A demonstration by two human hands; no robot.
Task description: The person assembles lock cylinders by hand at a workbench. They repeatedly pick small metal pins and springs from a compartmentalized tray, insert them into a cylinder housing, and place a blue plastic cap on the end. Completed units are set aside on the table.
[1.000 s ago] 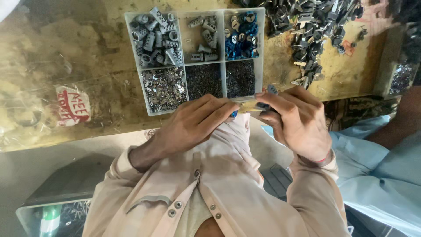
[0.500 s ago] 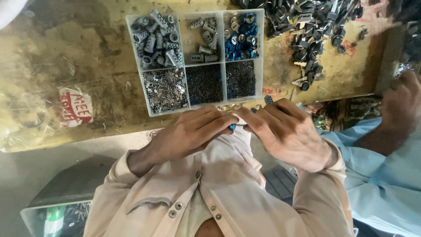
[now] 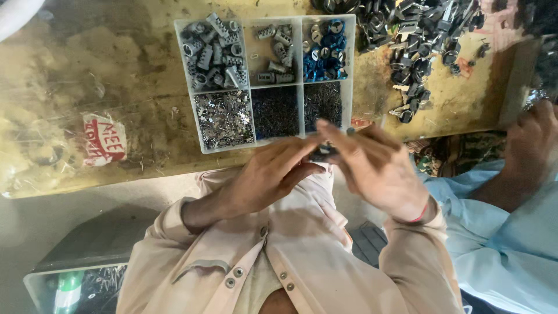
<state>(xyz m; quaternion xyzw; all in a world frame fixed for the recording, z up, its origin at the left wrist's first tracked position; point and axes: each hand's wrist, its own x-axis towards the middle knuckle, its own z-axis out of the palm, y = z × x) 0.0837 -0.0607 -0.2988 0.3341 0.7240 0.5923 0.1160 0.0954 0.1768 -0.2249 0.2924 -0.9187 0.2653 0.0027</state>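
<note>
My left hand [image 3: 264, 177] and my right hand [image 3: 372, 168] meet in front of my chest, just below the table's near edge. Pinched between their fingertips is a small dark part [image 3: 322, 153], mostly hidden by the fingers. My right hand's fingers are spread over it and reach toward the near edge of a clear plastic box [image 3: 256, 143] with several compartments. The box holds grey metal pieces, blue and black round pieces, and fine dark and silvery small parts.
A pile of dark metal parts [image 3: 418, 40] lies on the worn yellow table [image 3: 116, 70] right of the box. A clear bag with a red-and-white label [image 3: 102, 139] lies at left. A co-worker in a light blue shirt [image 3: 511, 244] sits at right, hand [image 3: 532, 139] raised. A clear bin [image 3: 64, 288] stands bottom left.
My hands have stayed together on the small part and shifted slightly, the right hand's fingers spreading. The co-worker's hand has come into view at the right edge.
</note>
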